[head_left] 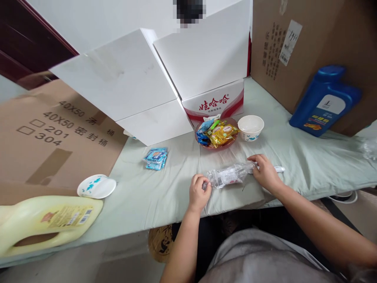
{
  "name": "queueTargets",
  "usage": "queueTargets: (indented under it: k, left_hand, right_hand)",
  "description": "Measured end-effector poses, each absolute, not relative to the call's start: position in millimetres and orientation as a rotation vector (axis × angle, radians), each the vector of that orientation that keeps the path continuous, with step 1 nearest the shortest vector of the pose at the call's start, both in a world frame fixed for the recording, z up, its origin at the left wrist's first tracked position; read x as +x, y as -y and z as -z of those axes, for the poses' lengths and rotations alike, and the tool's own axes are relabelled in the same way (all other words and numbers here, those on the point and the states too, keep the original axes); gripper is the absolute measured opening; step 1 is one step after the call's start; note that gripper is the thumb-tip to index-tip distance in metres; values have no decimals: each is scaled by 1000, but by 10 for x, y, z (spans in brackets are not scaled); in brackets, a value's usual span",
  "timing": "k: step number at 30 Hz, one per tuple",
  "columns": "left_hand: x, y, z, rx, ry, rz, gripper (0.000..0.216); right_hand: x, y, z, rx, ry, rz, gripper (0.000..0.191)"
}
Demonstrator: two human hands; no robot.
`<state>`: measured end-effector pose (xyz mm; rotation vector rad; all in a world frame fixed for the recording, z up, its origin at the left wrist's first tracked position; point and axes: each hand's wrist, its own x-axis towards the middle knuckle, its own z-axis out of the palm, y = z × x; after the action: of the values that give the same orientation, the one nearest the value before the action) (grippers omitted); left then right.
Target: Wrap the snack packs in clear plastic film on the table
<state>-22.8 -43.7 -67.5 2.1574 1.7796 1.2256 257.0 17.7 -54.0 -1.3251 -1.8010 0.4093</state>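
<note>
A crinkled clear plastic packet (pixel 231 175) lies on the pale green cloth in front of me, with something whitish bearing small red print inside. My left hand (pixel 200 191) is closed, its fingers pinching the packet's left end. At the opposite end, my right hand (pixel 266 172) has its thumb and fingers closed on the plastic. A slim white item (pixel 279 169) pokes out beyond the right hand; most of it is hidden. Just past the packet stand a reddish glass bowl (pixel 216 147) of wrapped snacks (pixel 222 133) and a white paper bowl (pixel 251 127).
Small blue packets (pixel 156 158) lie left of centre. Farther left are a tipped paper bowl (pixel 96 186) and a pale yellow jug (pixel 53 224). White boxes (pixel 123 78) and cardboard boxes (pixel 53 129) line the back. A blue bottle (pixel 324 102) stands right.
</note>
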Motion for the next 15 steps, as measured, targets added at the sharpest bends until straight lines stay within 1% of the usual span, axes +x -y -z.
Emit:
queueTargets:
  k: [1, 3, 5, 6, 7, 8, 10, 11, 12, 13, 14, 15]
  left_hand:
    - [-226, 442, 661, 2179, -1762, -1274, 10]
    - [-227, 457, 634, 2246, -1682, -1331, 31]
    - [-224, 465, 609, 2359, -1579, -1252, 51]
    - [-219, 465, 598, 2413, -1550, -1182, 57]
    - [-210, 463, 588, 2459, -1545, -1114, 59]
    - [-200, 462, 578, 2493, -1562, -1064, 54]
    - [-180, 478, 557, 2535, -1624, -1042, 31]
    - [-172, 501, 544, 2554, -1651, -1062, 18]
    - [-167, 537, 528, 2578, -1668, -1088, 9]
    - [-162, 587, 509, 2611, -1672, -1110, 6]
    - [-159, 648, 488, 2656, -1659, -1118, 6]
    - [-155, 717, 463, 2708, -1633, -1101, 6]
  right_hand:
    - [2590, -165, 522, -1318, 1805, -311, 27]
    - [2587, -112, 447, -1234, 1827, -165, 35]
    - [2532, -46, 350, -1088, 1918, -154, 37]
    - [2493, -20, 306, -1021, 1990, -186, 39]
    - [2451, -3, 270, -977, 2070, -226, 41]
    - [2413, 5, 243, -965, 2151, -261, 45]
    - [2361, 1, 211, -1015, 2301, -280, 53]
    - [2352, -2, 198, -1041, 2366, -263, 52]
    - [2356, 1, 182, -1052, 2427, -234, 45]
    - [2371, 15, 160, -1037, 2483, -201, 34]
    - [2395, 41, 133, -1000, 2534, -172, 23]
    - [2425, 80, 100, -945, 2582, -155, 18]
